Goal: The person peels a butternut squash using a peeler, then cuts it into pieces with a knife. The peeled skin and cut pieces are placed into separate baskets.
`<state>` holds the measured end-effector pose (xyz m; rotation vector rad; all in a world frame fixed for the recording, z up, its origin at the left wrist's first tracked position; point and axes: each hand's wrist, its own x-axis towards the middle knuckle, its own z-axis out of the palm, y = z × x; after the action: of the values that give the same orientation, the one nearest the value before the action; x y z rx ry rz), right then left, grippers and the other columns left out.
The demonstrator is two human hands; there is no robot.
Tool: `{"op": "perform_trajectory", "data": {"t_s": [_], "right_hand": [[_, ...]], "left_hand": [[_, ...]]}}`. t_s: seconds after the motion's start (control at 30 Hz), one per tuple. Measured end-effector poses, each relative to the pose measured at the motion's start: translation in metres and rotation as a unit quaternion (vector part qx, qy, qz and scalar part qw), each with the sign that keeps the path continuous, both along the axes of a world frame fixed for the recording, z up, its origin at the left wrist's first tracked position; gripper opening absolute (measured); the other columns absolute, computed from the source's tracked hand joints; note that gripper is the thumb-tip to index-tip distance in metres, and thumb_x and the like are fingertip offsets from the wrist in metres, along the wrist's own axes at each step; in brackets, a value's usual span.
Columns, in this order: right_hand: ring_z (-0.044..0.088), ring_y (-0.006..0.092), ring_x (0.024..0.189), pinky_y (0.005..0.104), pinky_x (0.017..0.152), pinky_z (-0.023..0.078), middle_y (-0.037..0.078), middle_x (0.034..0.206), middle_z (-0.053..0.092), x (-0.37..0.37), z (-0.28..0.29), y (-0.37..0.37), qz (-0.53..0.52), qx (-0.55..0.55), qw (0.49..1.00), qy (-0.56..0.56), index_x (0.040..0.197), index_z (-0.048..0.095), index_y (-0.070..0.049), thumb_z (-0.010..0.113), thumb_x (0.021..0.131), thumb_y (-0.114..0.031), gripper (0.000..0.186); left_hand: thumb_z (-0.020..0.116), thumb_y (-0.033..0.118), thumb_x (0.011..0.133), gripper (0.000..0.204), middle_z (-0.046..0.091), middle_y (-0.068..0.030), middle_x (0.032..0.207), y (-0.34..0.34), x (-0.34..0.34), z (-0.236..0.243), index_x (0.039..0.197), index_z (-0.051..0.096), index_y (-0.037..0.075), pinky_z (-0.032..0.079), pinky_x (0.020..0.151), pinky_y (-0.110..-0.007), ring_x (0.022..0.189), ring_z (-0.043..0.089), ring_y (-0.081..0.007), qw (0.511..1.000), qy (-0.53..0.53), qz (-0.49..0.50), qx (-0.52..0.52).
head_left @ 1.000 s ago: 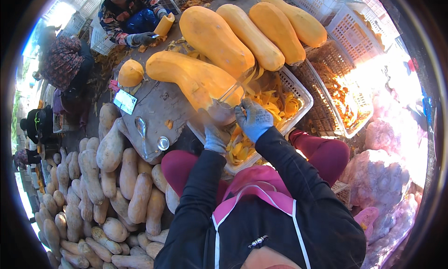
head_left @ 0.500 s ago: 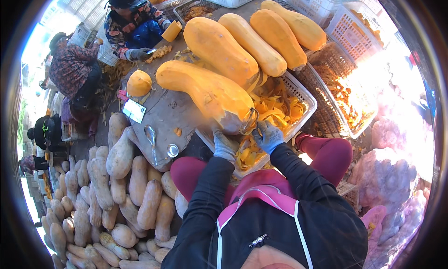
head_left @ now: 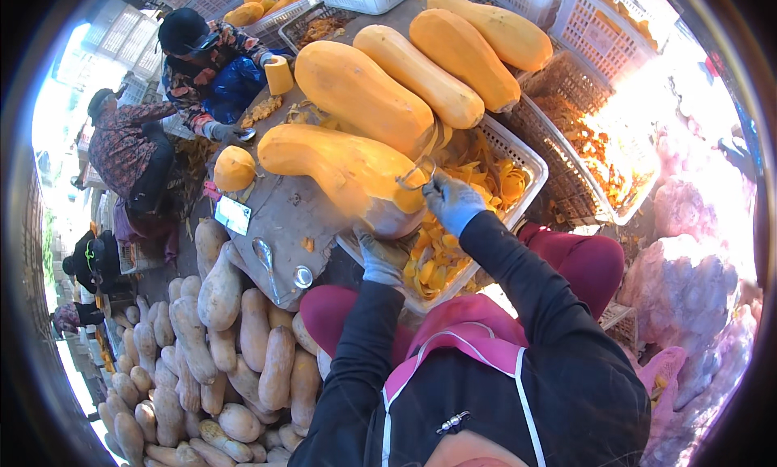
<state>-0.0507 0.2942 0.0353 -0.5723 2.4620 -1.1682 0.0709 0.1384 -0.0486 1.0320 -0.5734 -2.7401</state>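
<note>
A large, mostly peeled orange squash point(head_left: 340, 163) lies across the table edge, its near end over a white crate point(head_left: 530, 196). A patch of tan skin remains on the near underside of that end. My gloved left hand point(head_left: 380, 256) holds the squash there from the near side, its fingertips partly hidden. In my closed, gloved right hand point(head_left: 452, 201) is a metal peeler point(head_left: 413, 178), its blade at the upper side of the squash's right end. Orange peel strips point(head_left: 441, 261) fill the crate beneath.
Several peeled squashes point(head_left: 364, 91) lie beyond. A metal spoon point(head_left: 265, 261), a small metal cup point(head_left: 303, 277), a card point(head_left: 233, 214) and a cut squash piece point(head_left: 235, 167) are on the table. Unpeeled squashes point(head_left: 218, 293) are piled at left. Co-workers point(head_left: 206, 70) sit at far left.
My right hand has moved up and away with the peeler, from the squash's near end to its upper side. My left hand stays at the squash's lower side. The whole view has shifted slightly.
</note>
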Motion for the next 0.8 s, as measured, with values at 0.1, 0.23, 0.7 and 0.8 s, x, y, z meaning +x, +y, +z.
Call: {"op": "perform_trajectory", "data": {"t_s": [0.1,0.23,0.7,0.8], "right_hand": [[0.066,0.0479,0.097,0.0551,0.085,0.051,0.026,0.096,0.069,0.070,-0.044,0.034,0.023,0.049,0.997,-0.058,0.110,0.061,-0.008,0.051,0.101,-0.039,0.034],[0.068,0.0452,0.098,0.0530,0.087,0.052,0.024,0.099,0.071,0.092,-0.083,0.071,0.018,0.073,0.988,-0.136,0.113,0.065,-0.006,0.048,0.102,-0.047,0.046],[0.068,0.0400,0.106,0.0463,0.095,0.051,0.025,0.111,0.069,-0.009,-0.023,0.074,0.198,0.107,0.962,-0.153,0.123,0.066,-0.005,0.053,0.100,-0.050,0.052],[0.066,0.0424,0.101,0.0465,0.089,0.050,0.026,0.103,0.068,-0.031,-0.017,0.030,0.059,0.013,0.996,-0.072,0.115,0.065,-0.002,0.052,0.103,-0.042,0.043]], "left_hand": [[0.054,0.091,0.074,0.107,0.038,-0.0117,0.159,0.002,-0.005,0.014,0.157,0.036,0.026,0.043,0.104,-0.067,0.139,0.043,-0.0452,1.000,-0.007,0.010,-0.008],[0.055,0.090,0.073,0.108,0.038,-0.0124,0.159,0.003,-0.003,0.015,0.157,0.036,0.024,0.044,0.105,-0.066,0.139,0.044,-0.0443,0.999,-0.010,0.007,-0.031],[0.050,0.090,0.076,0.102,0.043,-0.0080,0.157,-0.010,0.009,-0.020,0.154,0.042,0.025,0.040,0.108,-0.066,0.138,0.046,-0.0399,0.998,0.039,0.053,-0.001],[0.050,0.077,0.087,0.085,0.048,-0.0039,0.154,-0.019,0.000,-0.033,0.150,0.047,0.021,0.038,0.114,-0.057,0.140,0.045,-0.0314,0.988,0.090,0.109,0.060]]}}
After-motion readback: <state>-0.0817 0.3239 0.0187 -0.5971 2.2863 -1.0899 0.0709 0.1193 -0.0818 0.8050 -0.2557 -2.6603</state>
